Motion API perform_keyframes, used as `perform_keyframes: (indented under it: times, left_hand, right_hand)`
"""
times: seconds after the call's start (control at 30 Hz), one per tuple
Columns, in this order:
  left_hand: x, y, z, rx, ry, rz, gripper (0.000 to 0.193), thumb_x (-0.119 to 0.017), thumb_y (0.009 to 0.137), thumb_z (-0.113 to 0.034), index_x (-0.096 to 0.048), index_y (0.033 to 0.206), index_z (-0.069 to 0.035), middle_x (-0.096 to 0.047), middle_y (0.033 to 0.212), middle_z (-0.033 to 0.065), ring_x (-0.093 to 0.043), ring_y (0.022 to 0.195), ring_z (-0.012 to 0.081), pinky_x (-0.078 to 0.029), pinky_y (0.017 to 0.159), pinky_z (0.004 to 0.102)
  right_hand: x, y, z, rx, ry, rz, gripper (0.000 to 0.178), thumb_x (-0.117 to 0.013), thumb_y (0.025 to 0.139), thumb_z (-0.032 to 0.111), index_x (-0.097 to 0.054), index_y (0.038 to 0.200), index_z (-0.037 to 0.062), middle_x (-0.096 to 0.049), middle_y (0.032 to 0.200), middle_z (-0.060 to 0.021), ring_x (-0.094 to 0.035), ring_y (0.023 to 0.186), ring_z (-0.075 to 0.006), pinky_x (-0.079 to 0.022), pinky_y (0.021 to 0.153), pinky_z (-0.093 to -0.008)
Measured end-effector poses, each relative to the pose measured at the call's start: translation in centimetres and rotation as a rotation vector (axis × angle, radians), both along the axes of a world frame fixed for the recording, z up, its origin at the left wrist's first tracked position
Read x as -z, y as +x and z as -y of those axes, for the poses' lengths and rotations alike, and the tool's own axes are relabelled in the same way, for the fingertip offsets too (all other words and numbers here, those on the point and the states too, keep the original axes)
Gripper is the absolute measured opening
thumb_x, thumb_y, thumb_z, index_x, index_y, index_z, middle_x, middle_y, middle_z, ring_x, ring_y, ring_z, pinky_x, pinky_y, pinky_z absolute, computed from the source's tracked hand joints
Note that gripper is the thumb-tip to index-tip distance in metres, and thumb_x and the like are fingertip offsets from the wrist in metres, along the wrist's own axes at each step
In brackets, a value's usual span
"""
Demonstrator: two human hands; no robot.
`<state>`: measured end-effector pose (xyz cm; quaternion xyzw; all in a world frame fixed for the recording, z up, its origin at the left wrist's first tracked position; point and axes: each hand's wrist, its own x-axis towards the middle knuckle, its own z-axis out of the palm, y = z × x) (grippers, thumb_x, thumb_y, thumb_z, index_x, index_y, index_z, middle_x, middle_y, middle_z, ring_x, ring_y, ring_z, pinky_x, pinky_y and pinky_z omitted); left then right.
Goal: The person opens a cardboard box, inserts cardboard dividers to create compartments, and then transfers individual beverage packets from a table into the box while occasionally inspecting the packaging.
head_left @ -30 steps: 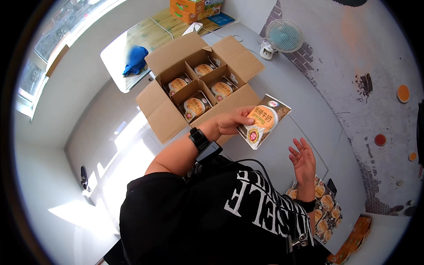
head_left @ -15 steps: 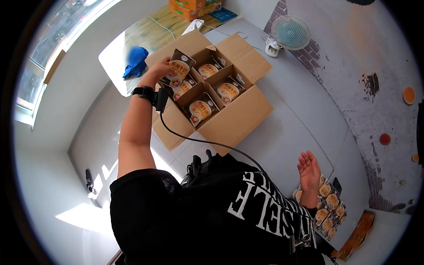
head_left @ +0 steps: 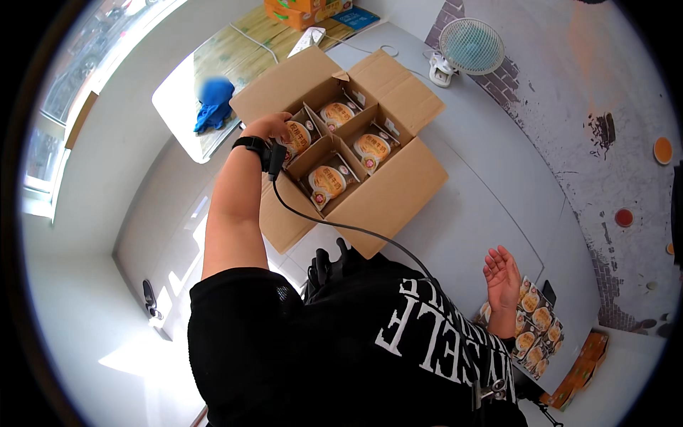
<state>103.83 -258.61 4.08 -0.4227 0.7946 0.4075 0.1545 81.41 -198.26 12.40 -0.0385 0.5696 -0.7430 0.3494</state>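
An open cardboard box (head_left: 388, 203) with its flaps folded out is split by dividers into several compartments. Dark packets with an orange round picture lie inside them. My left hand (head_left: 270, 127) reaches into the left compartment, fingers closed on the edge of a packet (head_left: 299, 139) there; part of the grip is hidden. Other packets fill the back compartment (head_left: 336, 114), the right one (head_left: 372, 147) and the near one (head_left: 327, 183). My right hand (head_left: 503, 276) is open and holds nothing, palm up, beside a group of similar packets (head_left: 538, 320) on the table.
A white fan (head_left: 471, 47) stands on the table (head_left: 491, 178) by the wall. Behind the box are a power strip (head_left: 307, 43) and orange cartons (head_left: 302, 13). A blue cloth (head_left: 213, 107) lies to the left. A black cable (head_left: 356, 229) runs from my left wrist across my body.
My left hand has lowered the packet from above the box into the left compartment, where it now lies among the dividers. My right hand has stayed open in nearly the same place.
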Motion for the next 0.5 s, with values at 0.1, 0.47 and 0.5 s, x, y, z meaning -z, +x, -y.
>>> perform_keyframes:
  times: [0.1, 0.47, 0.5]
  left_hand:
    - [1.0, -0.2, -0.7, 0.055, -0.04, 0.036, 0.067, -0.074, 0.061, -0.011, -0.05, 0.124, -0.01, -0.062, 0.108, 0.0102, -0.059, 0.098, 0.0251, -0.048, 0.082, 0.0372]
    - [-11.7, -6.2, -9.2, 0.13, -0.192, -0.777, 0.033, -0.054, 0.089, -0.01, -0.052, 0.121, -0.002, -0.061, 0.102, 0.0082, -0.057, 0.094, 0.0164, -0.045, 0.082, 0.0285]
    - [-14.6, -6.7, -10.9, 0.233, -0.183, -1.002, 0.034, -0.05, 0.091, -0.008, -0.049, 0.124, 0.0, -0.06, 0.107, 0.01, -0.054, 0.101, 0.0159, -0.041, 0.089, 0.0273]
  right_hand:
    - [-0.3, 0.4, 0.1, -0.005, 0.003, -0.007, 0.04, -0.047, 0.094, 0.027, -0.045, 0.123, -0.001, -0.057, 0.112, -0.0127, -0.058, 0.097, -0.0192, -0.049, 0.08, -0.0296]
    - [-1.2, 0.8, -0.2, 0.03, 0.045, 0.014, 0.035, -0.045, 0.095, 0.024, -0.05, 0.118, -0.0015, -0.059, 0.11, -0.0135, -0.059, 0.097, -0.0191, -0.048, 0.082, -0.0297]
    - [-0.7, 0.7, -0.6, 0.01, 0.023, -0.008, 0.035, -0.046, 0.095, 0.026, -0.051, 0.118, -0.0003, -0.059, 0.11, -0.0125, -0.059, 0.097, -0.0185, -0.048, 0.082, -0.0298]
